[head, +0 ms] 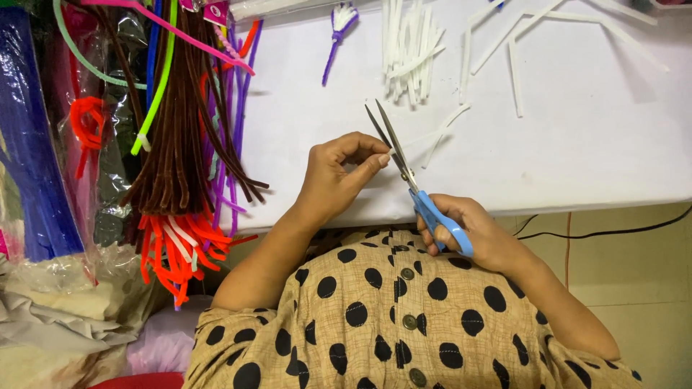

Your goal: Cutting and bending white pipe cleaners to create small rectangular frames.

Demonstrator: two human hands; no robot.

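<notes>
My right hand (pixel 479 234) grips the blue handles of a pair of scissors (pixel 414 184). The slightly parted blades point up and away over the white table (pixel 577 144). My left hand (pixel 335 176) is just left of the blades, thumb and fingers pinched together at the blade's side. I cannot make out anything between the fingertips. A short white pipe cleaner piece (pixel 443 130) lies on the table just beyond the blades.
Several cut white pipe cleaner pieces (pixel 411 47) lie at the table's far side, with longer white ones (pixel 515 50) to the right and a purple tufted one (pixel 337 36). At the left lie bundles of brown (pixel 176 144), orange (pixel 180 248) and purple pipe cleaners, and plastic bags.
</notes>
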